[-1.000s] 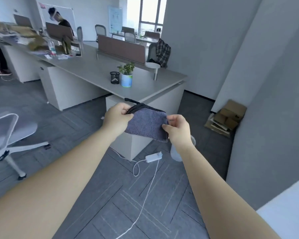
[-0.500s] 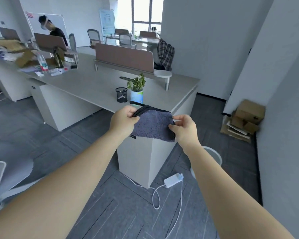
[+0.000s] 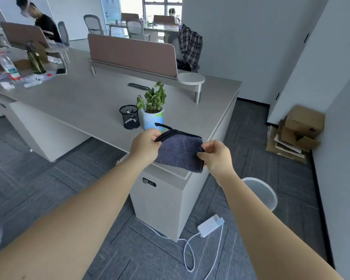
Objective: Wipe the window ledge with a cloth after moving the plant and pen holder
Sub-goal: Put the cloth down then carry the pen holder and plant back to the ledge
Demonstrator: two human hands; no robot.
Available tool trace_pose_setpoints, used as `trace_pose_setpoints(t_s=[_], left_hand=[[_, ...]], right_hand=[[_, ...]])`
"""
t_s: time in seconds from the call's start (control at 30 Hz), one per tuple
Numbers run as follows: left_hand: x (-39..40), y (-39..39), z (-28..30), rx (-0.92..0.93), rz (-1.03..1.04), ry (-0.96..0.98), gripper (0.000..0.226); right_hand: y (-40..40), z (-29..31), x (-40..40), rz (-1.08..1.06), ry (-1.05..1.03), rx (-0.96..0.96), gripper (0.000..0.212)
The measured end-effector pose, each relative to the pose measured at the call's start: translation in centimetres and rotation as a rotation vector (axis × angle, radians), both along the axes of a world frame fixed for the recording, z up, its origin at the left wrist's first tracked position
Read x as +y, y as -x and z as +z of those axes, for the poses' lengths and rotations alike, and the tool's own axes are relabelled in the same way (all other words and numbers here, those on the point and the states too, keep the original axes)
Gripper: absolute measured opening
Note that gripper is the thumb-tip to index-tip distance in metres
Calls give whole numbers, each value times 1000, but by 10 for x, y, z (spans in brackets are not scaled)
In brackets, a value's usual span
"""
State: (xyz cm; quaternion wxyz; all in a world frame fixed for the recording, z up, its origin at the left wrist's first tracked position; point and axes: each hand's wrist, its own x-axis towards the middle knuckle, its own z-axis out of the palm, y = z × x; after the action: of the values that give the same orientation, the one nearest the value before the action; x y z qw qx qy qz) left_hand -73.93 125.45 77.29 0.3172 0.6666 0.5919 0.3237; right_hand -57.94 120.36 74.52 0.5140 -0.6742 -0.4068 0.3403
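A folded grey-blue cloth (image 3: 179, 153) with a black edge is stretched between both my hands, just above the near corner of the desk (image 3: 85, 102). My left hand (image 3: 144, 146) pinches its left top edge; my right hand (image 3: 216, 156) grips its right side. Right behind the cloth on the desk stand a small green plant (image 3: 153, 106) in a white pot and, to its left, a black mesh pen holder (image 3: 129, 116). No window ledge is in view.
A brown divider panel (image 3: 133, 54) crosses the desk. Bottles and clutter (image 3: 18, 69) lie at its far left, where a person (image 3: 42, 21) sits. On the floor are a white power strip (image 3: 210, 225) with cable, a white bin (image 3: 261, 193) and cardboard boxes (image 3: 297, 132).
I have moved closer to the desk, which now fills more of the view. The cloth, still held in both hands, now hangs over the desk corner near the plant.
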Motion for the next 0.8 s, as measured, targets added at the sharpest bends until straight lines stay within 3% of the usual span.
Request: trace_pose_setpoints(t_s=[0.27, 0.43, 0.67, 0.8], left_hand=[[111, -10, -76, 67, -73, 146, 30], [176, -11, -130, 92, -181, 235, 31], [229, -13, -175, 156, -341, 284, 32], [240, -9, -187, 179, -384, 276, 32]], right_hand=[[2, -76, 89, -101, 171, -12, 33], [15, -119, 134, -217, 274, -77, 15], [26, -152, 176, -313, 443, -200, 9], [32, -163, 185, -313, 589, -443, 29]])
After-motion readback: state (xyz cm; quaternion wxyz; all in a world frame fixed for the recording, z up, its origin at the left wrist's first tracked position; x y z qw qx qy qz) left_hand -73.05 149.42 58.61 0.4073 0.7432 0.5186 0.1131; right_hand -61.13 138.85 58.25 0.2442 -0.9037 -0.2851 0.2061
